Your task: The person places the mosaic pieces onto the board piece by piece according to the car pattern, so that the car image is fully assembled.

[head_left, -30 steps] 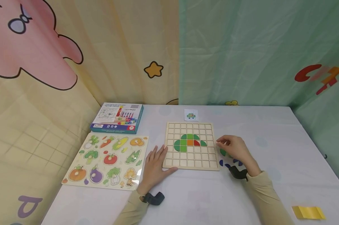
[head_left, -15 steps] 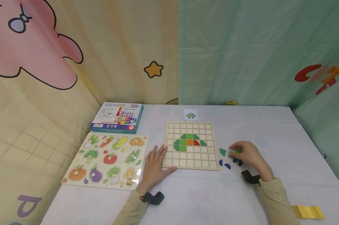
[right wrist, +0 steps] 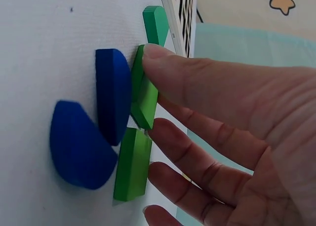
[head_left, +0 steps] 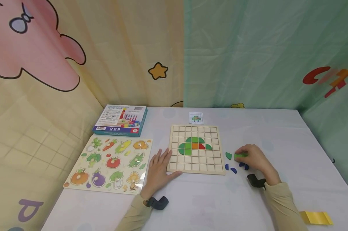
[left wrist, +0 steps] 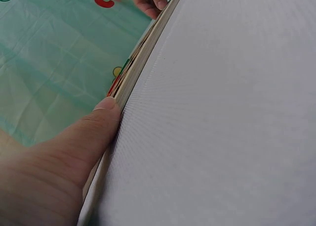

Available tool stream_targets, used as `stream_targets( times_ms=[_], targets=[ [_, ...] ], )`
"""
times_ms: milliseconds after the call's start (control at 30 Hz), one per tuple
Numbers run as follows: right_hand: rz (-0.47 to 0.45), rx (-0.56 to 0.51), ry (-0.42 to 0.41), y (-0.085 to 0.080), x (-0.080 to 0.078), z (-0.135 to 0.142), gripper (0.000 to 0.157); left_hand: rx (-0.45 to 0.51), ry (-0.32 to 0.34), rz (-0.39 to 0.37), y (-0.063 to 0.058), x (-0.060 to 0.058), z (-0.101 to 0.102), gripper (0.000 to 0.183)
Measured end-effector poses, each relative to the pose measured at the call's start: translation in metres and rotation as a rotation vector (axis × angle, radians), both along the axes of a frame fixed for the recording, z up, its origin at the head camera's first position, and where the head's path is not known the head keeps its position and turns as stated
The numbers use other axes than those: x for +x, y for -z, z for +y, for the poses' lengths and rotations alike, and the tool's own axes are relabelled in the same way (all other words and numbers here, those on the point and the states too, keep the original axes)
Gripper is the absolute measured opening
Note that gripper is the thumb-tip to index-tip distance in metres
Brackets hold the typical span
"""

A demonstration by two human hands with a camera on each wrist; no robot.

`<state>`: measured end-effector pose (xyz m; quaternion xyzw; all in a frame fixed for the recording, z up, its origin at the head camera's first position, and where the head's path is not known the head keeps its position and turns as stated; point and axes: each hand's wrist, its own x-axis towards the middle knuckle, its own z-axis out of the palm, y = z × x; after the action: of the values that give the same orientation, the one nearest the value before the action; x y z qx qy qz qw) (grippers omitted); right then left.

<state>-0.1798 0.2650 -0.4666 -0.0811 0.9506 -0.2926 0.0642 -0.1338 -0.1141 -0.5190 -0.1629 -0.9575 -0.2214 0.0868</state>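
While left fingers (head_left: pixel 167 158) lie spread at edge of board (head_left: pixel 195 160), right fingers (right wrist: pixel 182 142) apparently pinch green block (right wrist: pixel 146 104), tabletop (head_left: pixel 292 144) stretching rightward.

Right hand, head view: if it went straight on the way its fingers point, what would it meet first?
Past the green pieces at the right hand, probably the green quarter-round piece, lying before the grid board; height is unclear.

Head view forward-down, wrist views close, all sharing right hand (head_left: pixel 254 157)
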Motion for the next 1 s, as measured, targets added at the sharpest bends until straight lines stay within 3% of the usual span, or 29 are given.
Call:
stream_targets(
  times_ms=[533, 1000],
  targets=[
    [-0.007, 0.006, 0.024, -0.002, 0.004, -0.007, 0.02, -0.008, -0.005, 0.0, 0.0, 0.0, 0.0, 0.092],
    [0.192, -0.037, 0.016, -0.009, 0.003, -0.024, 0.014, -0.019, -0.011, 0.003, 0.0, 0.0, 0.001, 0.093]
  ],
)
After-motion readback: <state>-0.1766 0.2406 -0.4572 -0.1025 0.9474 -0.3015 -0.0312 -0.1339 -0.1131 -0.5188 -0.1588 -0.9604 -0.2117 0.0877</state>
